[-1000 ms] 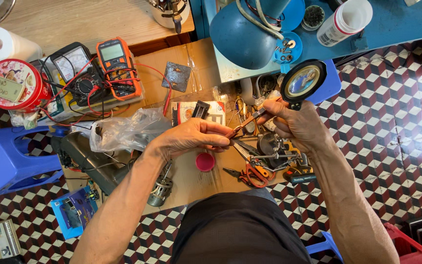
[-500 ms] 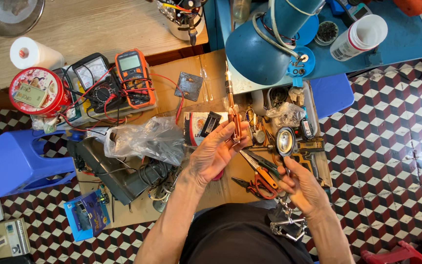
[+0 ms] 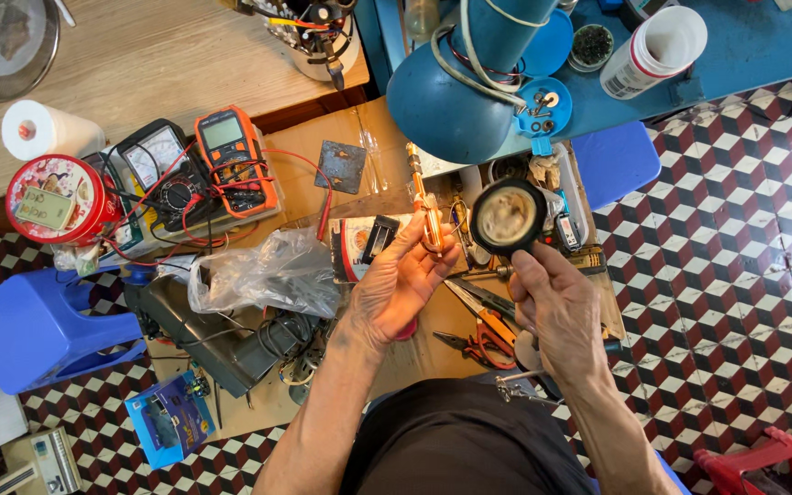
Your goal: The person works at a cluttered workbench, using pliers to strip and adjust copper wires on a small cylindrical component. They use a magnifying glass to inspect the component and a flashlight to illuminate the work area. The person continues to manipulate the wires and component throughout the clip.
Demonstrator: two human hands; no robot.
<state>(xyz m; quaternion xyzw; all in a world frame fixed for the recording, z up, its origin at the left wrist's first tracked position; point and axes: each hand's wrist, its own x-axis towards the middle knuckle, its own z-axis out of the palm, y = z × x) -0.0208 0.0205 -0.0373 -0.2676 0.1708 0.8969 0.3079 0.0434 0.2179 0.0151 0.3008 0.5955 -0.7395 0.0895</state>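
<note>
Orange-handled tool (image 3: 427,213) pinched in left hand (image 3: 394,291); right hand (image 3: 556,307) grips black magnifier (image 3: 507,216).

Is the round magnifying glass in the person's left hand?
No, the right hand holds the magnifying glass; the left hand holds a slim orange tool.

The left hand (image 3: 394,291) pinches a slim tool (image 3: 427,213) of shiny copper-coloured metal. Just right of that grip, the right hand (image 3: 556,307) holds a magnifier (image 3: 507,216) with a matt black plastic rim and clear glass. Below the two grips lie pliers (image 3: 486,332) with glossy orange plastic handles. Left of the left grip sits a crinkled, glossy clear plastic bag (image 3: 263,272); above it, a dull, rust-stained metal plate (image 3: 340,166) on brown cardboard (image 3: 378,147).
</note>
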